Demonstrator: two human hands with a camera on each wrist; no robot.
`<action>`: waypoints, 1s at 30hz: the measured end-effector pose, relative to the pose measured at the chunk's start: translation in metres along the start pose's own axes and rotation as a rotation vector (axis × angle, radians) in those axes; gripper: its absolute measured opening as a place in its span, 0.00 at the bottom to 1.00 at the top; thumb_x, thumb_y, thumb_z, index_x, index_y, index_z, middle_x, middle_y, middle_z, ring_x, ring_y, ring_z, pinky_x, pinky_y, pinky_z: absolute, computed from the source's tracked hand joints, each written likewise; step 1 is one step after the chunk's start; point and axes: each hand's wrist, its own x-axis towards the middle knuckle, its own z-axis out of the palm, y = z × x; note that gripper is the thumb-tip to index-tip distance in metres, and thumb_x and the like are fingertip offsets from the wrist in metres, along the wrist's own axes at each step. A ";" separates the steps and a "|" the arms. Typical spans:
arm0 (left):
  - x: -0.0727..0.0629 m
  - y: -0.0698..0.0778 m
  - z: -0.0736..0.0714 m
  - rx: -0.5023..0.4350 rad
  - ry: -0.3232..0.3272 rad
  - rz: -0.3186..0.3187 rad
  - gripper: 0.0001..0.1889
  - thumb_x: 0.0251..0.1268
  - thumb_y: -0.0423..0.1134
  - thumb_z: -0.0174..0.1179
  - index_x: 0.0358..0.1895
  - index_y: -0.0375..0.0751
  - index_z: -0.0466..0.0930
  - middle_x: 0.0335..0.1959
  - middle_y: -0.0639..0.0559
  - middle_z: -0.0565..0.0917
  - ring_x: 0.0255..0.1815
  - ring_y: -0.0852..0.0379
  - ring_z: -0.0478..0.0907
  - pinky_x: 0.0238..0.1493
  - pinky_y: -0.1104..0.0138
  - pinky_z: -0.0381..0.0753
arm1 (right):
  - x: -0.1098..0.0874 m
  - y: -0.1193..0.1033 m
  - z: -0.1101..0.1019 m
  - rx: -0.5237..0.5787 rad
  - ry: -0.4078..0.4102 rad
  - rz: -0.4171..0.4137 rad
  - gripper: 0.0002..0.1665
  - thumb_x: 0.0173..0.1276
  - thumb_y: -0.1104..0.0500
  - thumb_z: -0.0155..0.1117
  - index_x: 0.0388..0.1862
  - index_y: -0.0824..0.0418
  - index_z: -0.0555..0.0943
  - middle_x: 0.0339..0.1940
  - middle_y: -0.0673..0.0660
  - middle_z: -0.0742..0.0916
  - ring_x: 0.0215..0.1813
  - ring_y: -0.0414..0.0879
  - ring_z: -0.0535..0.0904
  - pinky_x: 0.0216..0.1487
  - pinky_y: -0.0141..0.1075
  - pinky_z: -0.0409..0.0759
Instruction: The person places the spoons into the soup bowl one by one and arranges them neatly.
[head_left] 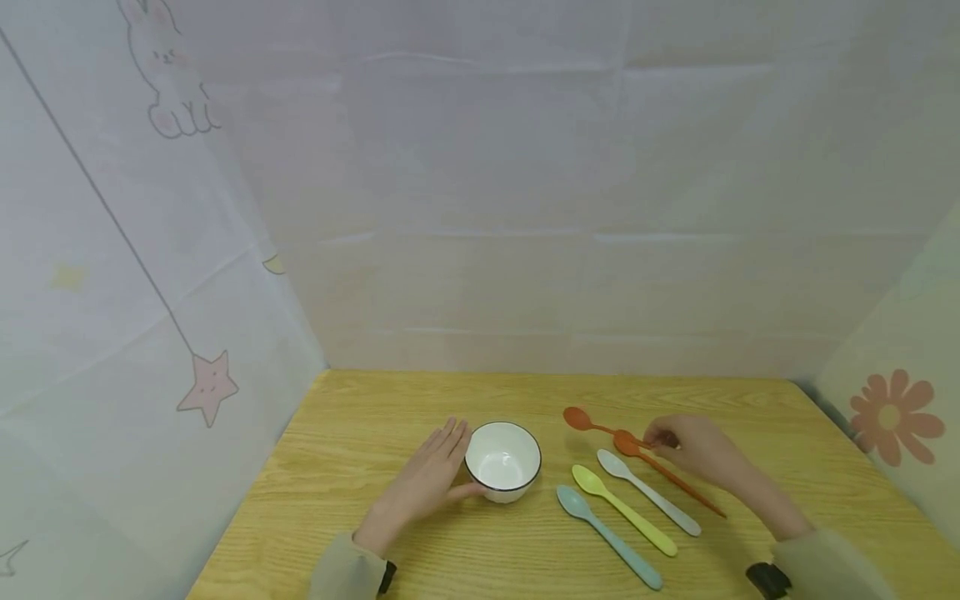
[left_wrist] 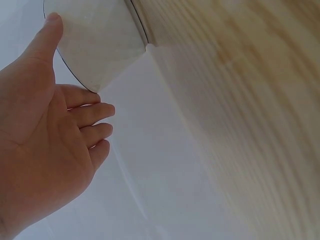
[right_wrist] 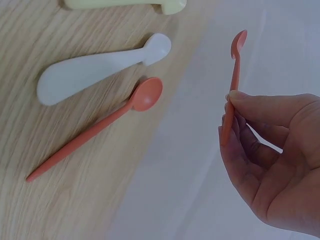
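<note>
My left hand (head_left: 426, 479) rests against the left side of a white bowl (head_left: 504, 460) with a dark rim. Its fingers are extended along the far left of the bowl, and the thumb lies at the near side. In the right wrist view, my right hand (right_wrist: 280, 155) pinches an orange spoon (right_wrist: 236, 72) by the handle between thumb and fingers, bowl end outward. This spoon is raised over the table, its head pointing left in the head view. A second orange spoon (right_wrist: 80, 142) lies on the table beneath it.
A white spoon (head_left: 660, 502), a yellow spoon (head_left: 634, 518) and a light blue spoon (head_left: 618, 545) lie slanted side by side, right of the bowl. The wooden table (head_left: 315, 483) is bordered by printed cloth walls (head_left: 480, 292) at the back and sides.
</note>
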 end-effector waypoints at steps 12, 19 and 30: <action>0.000 0.001 -0.001 -0.002 -0.020 -0.014 0.48 0.66 0.67 0.53 0.76 0.30 0.57 0.77 0.36 0.61 0.80 0.40 0.55 0.80 0.51 0.60 | 0.015 -0.025 0.002 0.016 -0.008 -0.032 0.03 0.62 0.65 0.69 0.35 0.58 0.86 0.29 0.47 0.87 0.30 0.34 0.78 0.29 0.28 0.78; 0.000 0.001 -0.002 0.001 -0.017 -0.012 0.48 0.66 0.67 0.53 0.75 0.30 0.58 0.77 0.35 0.61 0.80 0.40 0.56 0.80 0.52 0.61 | 0.027 -0.037 0.006 0.020 -0.025 -0.047 0.03 0.62 0.64 0.70 0.33 0.56 0.86 0.30 0.46 0.87 0.31 0.34 0.79 0.30 0.28 0.78; 0.000 0.000 -0.001 0.009 -0.030 -0.015 0.48 0.66 0.67 0.53 0.76 0.30 0.57 0.77 0.36 0.61 0.80 0.41 0.56 0.80 0.52 0.61 | 0.037 -0.052 0.011 0.018 -0.042 -0.091 0.05 0.60 0.65 0.72 0.34 0.56 0.86 0.28 0.46 0.86 0.29 0.32 0.76 0.28 0.26 0.76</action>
